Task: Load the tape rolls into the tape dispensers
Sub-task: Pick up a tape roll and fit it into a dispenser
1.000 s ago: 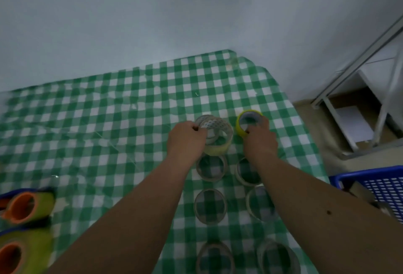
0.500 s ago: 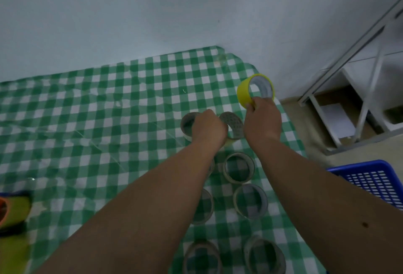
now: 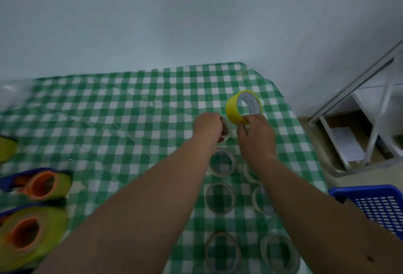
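Note:
My right hand (image 3: 255,134) grips a yellow tape roll (image 3: 234,108) by its lower edge and holds it upright above the table. My left hand (image 3: 207,125) is closed around a clear tape roll (image 3: 225,134), mostly hidden behind my fingers. Several clear tape rolls lie flat in two columns under my arms, such as one roll (image 3: 222,161) and another (image 3: 220,197). At the left edge lie tape dispensers with orange hubs and yellow-green tape: one (image 3: 43,184), another (image 3: 26,234).
A green-and-white checked cloth (image 3: 109,121) covers the table, which meets a pale wall at the back. A blue plastic basket (image 3: 379,206) stands at the right, off the table edge. A white metal rack (image 3: 370,125) stands on the floor further right.
My right hand lifted the yellow roll off the table and holds it raised. My left hand closed over the clear roll. The view shifted right, bringing the dispensers back into sight.

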